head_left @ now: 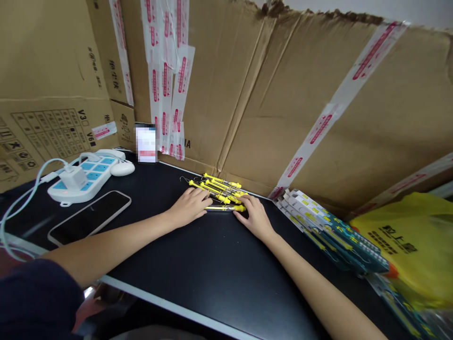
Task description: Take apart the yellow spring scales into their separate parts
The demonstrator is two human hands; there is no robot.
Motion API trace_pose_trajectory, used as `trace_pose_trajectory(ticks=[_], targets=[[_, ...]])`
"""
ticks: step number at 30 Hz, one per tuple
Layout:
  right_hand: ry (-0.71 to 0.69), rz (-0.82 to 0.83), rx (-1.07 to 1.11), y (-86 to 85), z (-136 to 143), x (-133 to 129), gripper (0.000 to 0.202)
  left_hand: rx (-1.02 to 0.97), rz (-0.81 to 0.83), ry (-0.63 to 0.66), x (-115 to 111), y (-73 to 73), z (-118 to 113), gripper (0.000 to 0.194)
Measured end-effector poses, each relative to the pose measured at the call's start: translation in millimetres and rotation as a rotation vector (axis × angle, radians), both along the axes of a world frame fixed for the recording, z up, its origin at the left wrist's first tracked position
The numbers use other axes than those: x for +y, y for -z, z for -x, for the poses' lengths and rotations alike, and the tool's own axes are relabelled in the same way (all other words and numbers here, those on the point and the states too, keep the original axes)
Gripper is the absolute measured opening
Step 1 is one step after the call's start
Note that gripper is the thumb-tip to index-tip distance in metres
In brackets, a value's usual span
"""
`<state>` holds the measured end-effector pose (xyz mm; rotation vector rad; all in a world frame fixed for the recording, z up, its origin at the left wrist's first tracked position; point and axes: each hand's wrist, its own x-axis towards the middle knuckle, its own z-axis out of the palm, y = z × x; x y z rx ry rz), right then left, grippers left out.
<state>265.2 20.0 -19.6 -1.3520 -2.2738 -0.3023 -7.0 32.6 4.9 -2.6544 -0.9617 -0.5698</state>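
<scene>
On black tabletop (226, 269), yellow-ended tools (217, 189) piled near taped cardboard wall (283, 113).

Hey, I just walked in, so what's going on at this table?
A person has both bare hands at a pile of slim yellow-ended tools near the cardboard wall. The left hand is at the pile's left side; the right hand is at its right end. Whether either has a firm grip isn't clear. Packs showing similar yellow pieces lie to the right, beside a yellow bag.
</scene>
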Motion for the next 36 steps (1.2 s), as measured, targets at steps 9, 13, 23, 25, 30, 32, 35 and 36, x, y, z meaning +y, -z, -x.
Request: trace_pose_trajectory(ticks=[9, 13, 23, 25, 30, 32, 35, 36], targets=[[0.026, 0.044, 0.025, -1.9, 1, 0, 0.028, -0.024, -0.041, -0.090, 24, 4.7, 1, 0.013], [0.058, 0.019, 0.040, -6.3, 2, -9, 0.033, -0.002, -0.054, -0.002, 9, 0.2, 1, 0.013], [0.161, 0.067, 0.036, 3.3, 9, -28, 0.022, 0.037, -0.048, 0.322, -22, 7.0, -14, 0.019], [0.146, 0.073, 0.060, 2.9, 9, -25, 0.020, -0.001, -0.020, 0.294, -18, 10.3, -14, 0.023], [0.089, 0.095, 0.143, -1.8, 15, -33, 0.015, -0.068, -0.009, 0.223, -15, 10.6, -14, 0.048], [0.012, 0.112, 0.173, -2.8, 21, -42, 0.014, -0.082, -0.001, 0.216, -15, 9.5, -14, 0.053], [-0.101, 0.141, 0.183, -3.4, 32, -54, 0.014, -0.017, 0.048, 0.294, -16, 8.8, -15, 0.042], [-0.120, 0.153, 0.173, -3.5, 34, -57, 0.014, 0.014, 0.064, 0.321, -16, 8.6, -14, 0.036]])
